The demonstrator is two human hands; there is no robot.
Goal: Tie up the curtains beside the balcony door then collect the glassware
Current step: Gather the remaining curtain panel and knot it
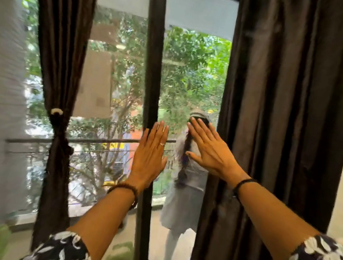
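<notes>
A: Where are the curtains?
B: The left curtain (61,81) hangs tied at its middle; the right curtain (283,125) hangs loose beside the glass door (118,76)
A: And the hands?
B: Left hand (149,155) and right hand (208,149) are raised flat, fingers straight, holding nothing

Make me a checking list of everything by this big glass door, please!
Surface: glass door, dark frame post down the middle.
Job's things: left curtain gathered and tied with a tieback; right curtain hanging loose, untied. Glassware: nothing seen.
Clutter: nothing seen.
Hands: left hand flat and open before the frame post; right hand open, fingers straight, beside the right curtain's edge.
Cables: nothing seen.
Surroundings: balcony railing, green trees outside.
</notes>
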